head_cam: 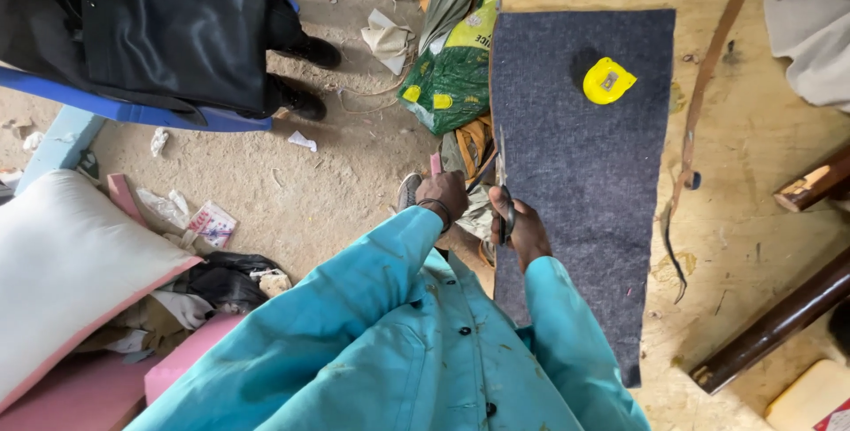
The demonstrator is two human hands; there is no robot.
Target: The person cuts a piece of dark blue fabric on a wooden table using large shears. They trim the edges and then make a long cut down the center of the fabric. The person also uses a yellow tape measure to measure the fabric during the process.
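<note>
Scissors (503,205) at frame centre, gripped in right hand (524,229), fingers curled through the handles, blades pointing toward the top of the frame along the left edge of dark grey fabric (580,174). Blade opening hard to judge, possibly slightly parted. Fabric: long rectangular strip of felt-like, speckled charcoal cloth, lying flat on wooden worktable (761,130), running from upper centre to lower right of centre, edges straight, lower end narrower. Left hand (443,196) just left of the scissors, beyond the fabric edge, closed into a loose fist around a thin offcut or strap, exact contents not clear; dark band at the wrist. Both arms in turquoise work coat (407,342) with dark buttons, filling lower centre.

Yellow tape measure (607,80) resting on the fabric near its upper end, well apart from the hands. Thin brown strip (699,103) lying on the table right of the fabric. Two dark wooden bars (779,325) at the right edge. Green printed sack (456,64) on sandy floor at upper centre. Second person's dark shoes (305,99) and dark apron at upper left. White cushion with pink edging (71,263) at left.
</note>
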